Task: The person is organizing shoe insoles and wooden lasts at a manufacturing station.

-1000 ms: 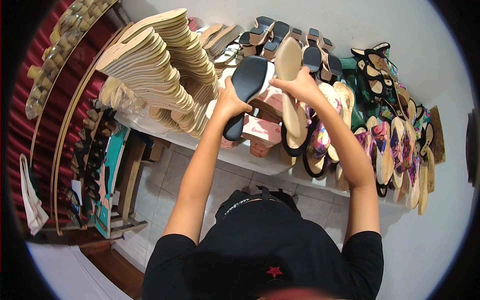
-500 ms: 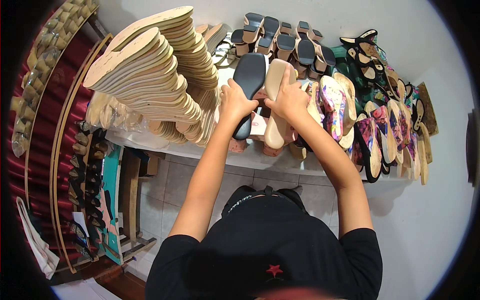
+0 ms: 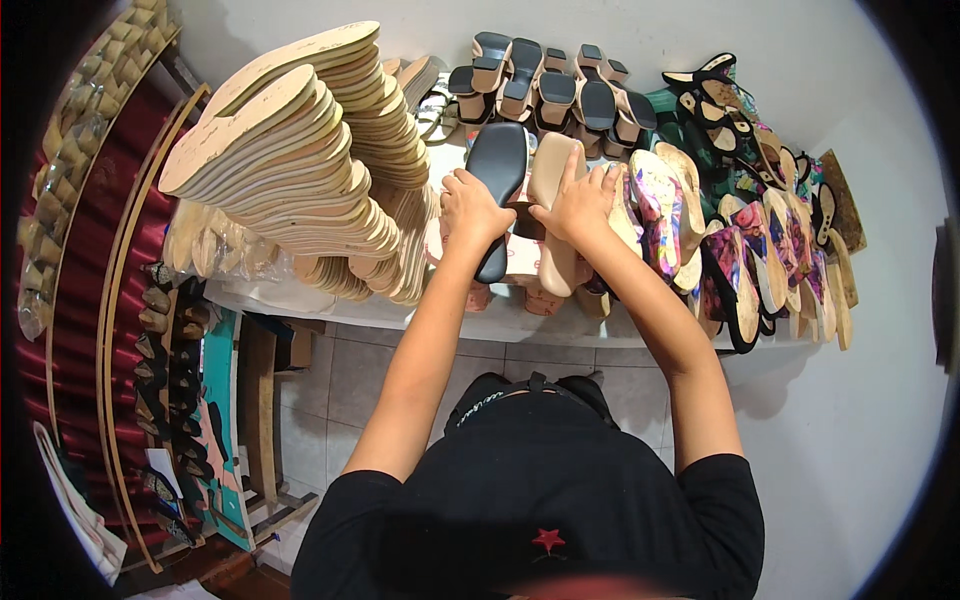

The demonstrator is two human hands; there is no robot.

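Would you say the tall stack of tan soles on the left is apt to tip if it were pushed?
Probably yes: the stack of tan soles fans out and leans sideways rather than standing plumb. Each sole looks thin and flat, so they would likely slide off one another.

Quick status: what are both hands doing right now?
Left hand grips black sole. Right hand holds beige sole. Tall stack of tan soles close at left.

boxes: I see pale pink-printed cardboard boxes (image 3: pixel 520 262) on the tabletop (image 3: pixel 500 322), centre, under my hands | signs/screens: none
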